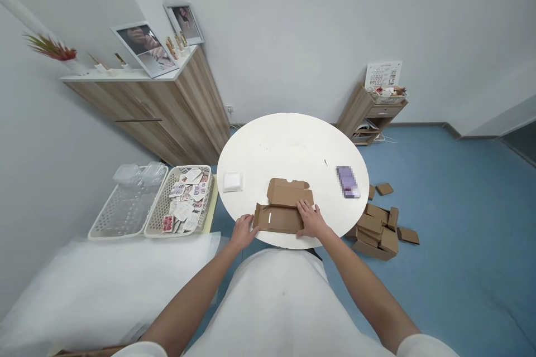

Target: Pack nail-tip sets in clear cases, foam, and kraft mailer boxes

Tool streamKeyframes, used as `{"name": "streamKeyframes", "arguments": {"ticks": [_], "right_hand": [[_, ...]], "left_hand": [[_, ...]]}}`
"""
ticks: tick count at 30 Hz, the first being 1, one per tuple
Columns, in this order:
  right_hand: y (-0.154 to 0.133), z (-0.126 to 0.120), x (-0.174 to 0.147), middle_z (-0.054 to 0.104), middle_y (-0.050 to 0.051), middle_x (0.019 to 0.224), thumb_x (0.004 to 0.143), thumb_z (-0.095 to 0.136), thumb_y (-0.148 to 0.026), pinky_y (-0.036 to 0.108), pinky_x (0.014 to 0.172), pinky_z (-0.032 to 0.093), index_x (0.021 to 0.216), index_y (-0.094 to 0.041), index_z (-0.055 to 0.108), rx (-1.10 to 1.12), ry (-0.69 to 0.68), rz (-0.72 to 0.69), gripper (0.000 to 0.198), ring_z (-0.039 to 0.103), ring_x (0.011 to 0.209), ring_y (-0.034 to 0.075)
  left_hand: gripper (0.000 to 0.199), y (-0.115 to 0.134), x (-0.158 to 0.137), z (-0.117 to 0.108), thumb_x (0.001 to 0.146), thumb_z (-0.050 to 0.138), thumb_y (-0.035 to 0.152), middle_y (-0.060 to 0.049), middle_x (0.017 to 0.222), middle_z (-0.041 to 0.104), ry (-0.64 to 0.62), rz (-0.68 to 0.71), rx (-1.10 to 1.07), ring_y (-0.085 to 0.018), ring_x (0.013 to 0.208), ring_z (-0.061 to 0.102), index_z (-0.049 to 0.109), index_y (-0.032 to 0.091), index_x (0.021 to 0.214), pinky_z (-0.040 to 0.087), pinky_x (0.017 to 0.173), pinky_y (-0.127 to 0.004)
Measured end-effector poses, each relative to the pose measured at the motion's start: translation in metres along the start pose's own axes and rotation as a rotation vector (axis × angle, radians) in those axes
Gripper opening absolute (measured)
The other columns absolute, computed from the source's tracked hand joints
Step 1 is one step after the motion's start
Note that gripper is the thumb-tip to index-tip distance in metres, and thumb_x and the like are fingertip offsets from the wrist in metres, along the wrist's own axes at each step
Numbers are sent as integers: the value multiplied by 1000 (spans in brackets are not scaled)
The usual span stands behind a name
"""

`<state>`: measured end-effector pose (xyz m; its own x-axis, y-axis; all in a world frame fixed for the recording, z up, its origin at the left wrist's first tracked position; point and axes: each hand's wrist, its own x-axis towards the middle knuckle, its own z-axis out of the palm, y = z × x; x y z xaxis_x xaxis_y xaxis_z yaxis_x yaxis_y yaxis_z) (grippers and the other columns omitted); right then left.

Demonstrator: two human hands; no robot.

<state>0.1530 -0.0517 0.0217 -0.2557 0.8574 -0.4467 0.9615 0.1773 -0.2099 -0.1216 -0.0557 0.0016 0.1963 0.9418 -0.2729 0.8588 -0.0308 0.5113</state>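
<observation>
- Okay, nearest me: my left hand [243,231] is at the carton's near left corner, thumb and fingers by the edge. Can't tell if I'm pinching the cardboard or just steadying it.
- My right hand [310,218] reaches across the right end, thumb on the near side and set apart from the fingers on the far side. Whether there's any squeeze, I can't tell either.
- The brown carton [285,220] lies between my hands, toward the near side of the white table [285,139]. I'd call it partly formed: the left end looks turned up, and the lid [288,194] is laid open to the far side with its flaps sticking out. So closing isn't done. There's a white strip [269,217] inside, toward the left.
- Bit farther, left: a white packet [232,181], well apart from the carton. Right: a purple pack [347,181], pixelated, so no clue about details. Neither is inside the carton.
- Off the table, right: a heap of brown boxes [374,228] on the floor, too jumbled to count. Left: printed cards [184,209] in a basket.
- Farthest back: wood cabinet [201,95] left, small shelf [354,109] right.
</observation>
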Motion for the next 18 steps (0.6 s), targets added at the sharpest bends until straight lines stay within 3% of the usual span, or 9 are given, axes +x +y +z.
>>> {"name": "streamKeyframes", "arguments": {"ticks": [4,7,12,15,18], "right_hand": [[-4,-1,0,3,10,144,49,68,-52,50,100,4,136,-21,-3,10,-9,12,117,-4,131,28],[-5,0,-2,4,11,144,49,68,-51,50,100,7,136,-20,-4,42,-3,17,117,-3,131,28],[-7,6,-6,3,11,144,49,71,-46,45,100,16,136,-20,-3,122,20,-5,117,-2,131,26],[-12,9,-8,3,10,144,48,72,-45,43,100,18,136,-21,-3,147,25,-9,118,-2,131,26],[-17,10,-8,2,9,144,47,72,-46,43,99,20,136,-21,-3,149,17,18,119,-2,131,26]], "left_hand": [[30,18,9,4,75,43,20,-8,102,59,3,-97,-241,-18,89,56,53,14,103,42,79,-28],[31,24,12,0,74,42,14,-7,100,62,-4,-158,-369,-16,85,58,53,14,103,44,75,-26],[35,27,8,-8,72,43,12,-5,100,63,-80,-88,-517,-15,85,59,54,14,105,45,73,-24],[35,36,6,-5,73,44,17,-4,97,63,-148,-42,-504,-14,79,59,55,16,106,46,69,-24],[42,44,6,2,73,49,28,-6,100,60,-97,-62,-392,-14,72,58,50,16,113,45,66,-25]]}}
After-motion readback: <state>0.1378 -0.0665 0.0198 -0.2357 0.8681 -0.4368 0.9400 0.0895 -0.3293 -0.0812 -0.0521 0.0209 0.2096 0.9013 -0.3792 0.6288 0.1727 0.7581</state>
